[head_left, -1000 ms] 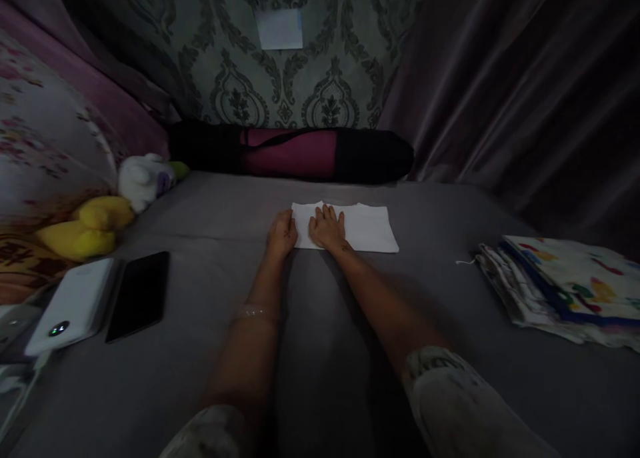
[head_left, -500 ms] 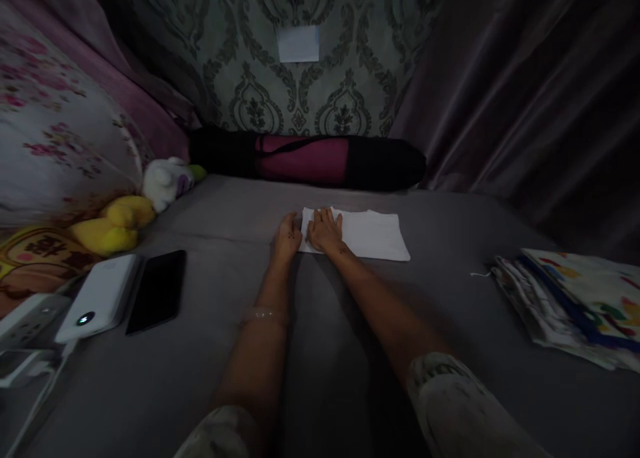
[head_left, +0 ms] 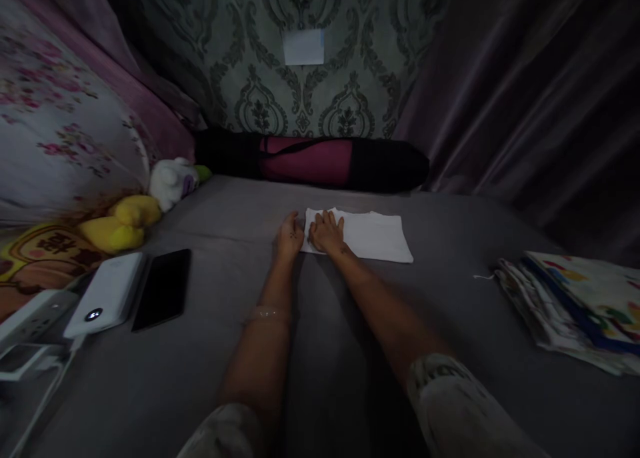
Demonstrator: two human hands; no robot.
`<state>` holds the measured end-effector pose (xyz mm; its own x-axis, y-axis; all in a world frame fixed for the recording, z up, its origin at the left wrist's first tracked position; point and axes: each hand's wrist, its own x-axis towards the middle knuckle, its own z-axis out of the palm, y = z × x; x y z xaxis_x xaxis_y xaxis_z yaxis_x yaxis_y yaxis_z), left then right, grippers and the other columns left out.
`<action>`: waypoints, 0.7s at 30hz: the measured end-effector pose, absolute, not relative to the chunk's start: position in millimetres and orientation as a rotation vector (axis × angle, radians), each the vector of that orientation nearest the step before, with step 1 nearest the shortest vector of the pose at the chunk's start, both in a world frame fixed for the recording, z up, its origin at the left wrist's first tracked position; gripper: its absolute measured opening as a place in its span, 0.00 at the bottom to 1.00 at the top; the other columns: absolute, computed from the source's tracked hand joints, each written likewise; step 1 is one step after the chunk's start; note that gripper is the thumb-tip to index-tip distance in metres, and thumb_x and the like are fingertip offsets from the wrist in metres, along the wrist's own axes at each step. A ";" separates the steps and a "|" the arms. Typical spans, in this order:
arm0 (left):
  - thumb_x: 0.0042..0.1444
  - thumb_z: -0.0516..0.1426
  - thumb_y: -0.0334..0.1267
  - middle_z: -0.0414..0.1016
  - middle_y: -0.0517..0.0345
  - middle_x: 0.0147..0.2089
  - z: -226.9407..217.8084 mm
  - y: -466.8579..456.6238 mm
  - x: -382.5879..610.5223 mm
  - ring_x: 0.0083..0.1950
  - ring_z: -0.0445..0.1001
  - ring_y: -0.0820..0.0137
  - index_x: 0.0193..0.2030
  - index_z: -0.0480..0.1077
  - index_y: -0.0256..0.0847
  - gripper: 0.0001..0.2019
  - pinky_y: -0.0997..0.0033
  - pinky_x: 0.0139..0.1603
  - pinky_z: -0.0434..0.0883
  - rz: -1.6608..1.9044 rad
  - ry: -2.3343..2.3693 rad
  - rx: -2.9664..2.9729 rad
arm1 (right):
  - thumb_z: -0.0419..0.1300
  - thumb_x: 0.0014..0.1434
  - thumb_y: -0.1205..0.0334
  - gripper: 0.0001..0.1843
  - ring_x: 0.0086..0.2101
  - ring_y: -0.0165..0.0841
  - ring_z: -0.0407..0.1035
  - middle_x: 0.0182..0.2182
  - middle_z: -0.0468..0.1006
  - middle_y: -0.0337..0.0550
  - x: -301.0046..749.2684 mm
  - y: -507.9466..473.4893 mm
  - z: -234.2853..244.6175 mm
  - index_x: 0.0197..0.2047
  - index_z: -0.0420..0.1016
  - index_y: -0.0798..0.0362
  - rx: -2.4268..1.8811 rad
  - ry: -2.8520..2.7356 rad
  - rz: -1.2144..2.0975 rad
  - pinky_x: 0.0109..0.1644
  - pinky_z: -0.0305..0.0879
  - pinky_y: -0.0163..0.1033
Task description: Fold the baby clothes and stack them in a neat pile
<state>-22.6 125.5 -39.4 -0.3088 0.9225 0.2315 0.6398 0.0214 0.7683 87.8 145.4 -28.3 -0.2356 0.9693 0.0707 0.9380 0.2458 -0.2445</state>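
A white folded cloth (head_left: 375, 237) lies flat on the grey sheet (head_left: 225, 271) in front of me. My right hand (head_left: 327, 232) rests palm down on its left part, fingers spread and slightly bent, pressing on the fabric. At the cloth's left edge, my left hand (head_left: 291, 235) stands on its side against the sheet, its fingers stretched and the thumb by the edge. Neither hand grips anything that I can see. The cloth's near left corner is partly hidden by the hands.
A black and pink long bag (head_left: 305, 161) lies along the wall. On the left are a black phone (head_left: 164, 289), a white power bank (head_left: 107, 295), a power strip (head_left: 40, 318) and plush toys (head_left: 135, 218). Folded patterned cloths (head_left: 590, 305) are stacked on the right.
The whole view has shifted slightly. The fingers of my right hand look a little more bent on the cloth. My left hand stays at the cloth's edge.
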 end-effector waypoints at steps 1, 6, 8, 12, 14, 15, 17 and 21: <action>0.62 0.44 0.30 0.70 0.43 0.61 -37.9 125.6 -21.6 0.63 0.68 0.62 0.61 0.65 0.31 0.22 0.62 0.64 0.64 1.200 1.980 1.577 | 0.37 0.69 0.58 0.29 0.68 0.44 0.41 0.69 0.52 0.54 85.2 144.6 -26.5 0.68 0.56 0.60 -1.777 -2.313 0.214 0.68 0.34 0.58; 0.68 0.40 0.43 0.75 0.43 0.55 -30.1 123.7 -20.7 0.58 0.73 0.59 0.56 0.69 0.36 0.22 0.60 0.60 0.67 1.269 2.006 1.492 | 0.49 0.65 0.61 0.33 0.69 0.42 0.38 0.70 0.48 0.56 66.1 141.3 -28.4 0.71 0.49 0.62 -1.611 -2.476 0.146 0.69 0.31 0.54; 0.68 0.38 0.45 0.77 0.43 0.52 -28.2 122.5 -22.3 0.57 0.74 0.57 0.53 0.70 0.37 0.24 0.59 0.58 0.68 1.276 2.039 1.434 | 0.56 0.59 0.63 0.40 0.69 0.44 0.36 0.71 0.45 0.56 59.8 140.8 -32.7 0.71 0.47 0.63 -1.617 -2.544 0.158 0.69 0.32 0.54; 0.68 0.37 0.49 0.78 0.42 0.50 -28.8 122.3 -25.5 0.56 0.74 0.56 0.50 0.72 0.38 0.27 0.60 0.56 0.68 1.301 2.071 1.355 | 0.56 0.57 0.66 0.40 0.69 0.43 0.37 0.71 0.43 0.56 55.3 141.1 -39.2 0.71 0.47 0.62 -1.640 -2.539 0.189 0.70 0.35 0.53; 0.68 0.37 0.50 0.77 0.42 0.51 -29.8 122.7 -25.9 0.57 0.73 0.56 0.51 0.71 0.37 0.27 0.59 0.57 0.68 1.317 2.056 1.343 | 0.58 0.56 0.66 0.42 0.69 0.43 0.36 0.71 0.43 0.56 55.7 141.5 -40.2 0.71 0.47 0.61 -1.639 -2.539 0.204 0.70 0.34 0.53; 0.68 0.37 0.50 0.77 0.41 0.52 -29.9 122.7 -25.6 0.58 0.72 0.55 0.52 0.71 0.37 0.27 0.58 0.58 0.67 1.319 2.041 1.344 | 0.59 0.54 0.67 0.44 0.69 0.44 0.36 0.71 0.43 0.56 56.2 141.6 -40.0 0.71 0.47 0.60 -1.643 -2.543 0.211 0.70 0.34 0.53; 0.68 0.37 0.50 0.75 0.39 0.54 -29.4 122.4 -24.6 0.59 0.71 0.54 0.54 0.70 0.35 0.28 0.56 0.59 0.66 1.312 2.010 1.351 | 0.61 0.53 0.66 0.45 0.69 0.44 0.35 0.71 0.42 0.56 57.5 142.0 -38.3 0.71 0.47 0.60 -1.640 -2.553 0.227 0.70 0.33 0.53; 0.68 0.36 0.49 0.74 0.39 0.56 -27.5 121.5 -21.8 0.61 0.70 0.55 0.55 0.69 0.34 0.28 0.58 0.60 0.66 1.298 2.008 1.362 | 0.49 0.64 0.62 0.36 0.69 0.39 0.36 0.71 0.42 0.52 65.4 145.4 -28.4 0.72 0.44 0.60 -1.566 -2.511 0.406 0.70 0.36 0.50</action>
<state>-21.8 121.5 -27.5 -0.4533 0.8746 0.1718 0.5156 0.1001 0.8509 65.4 145.4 -28.4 -0.4416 0.8971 -0.0124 0.8554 0.4167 -0.3076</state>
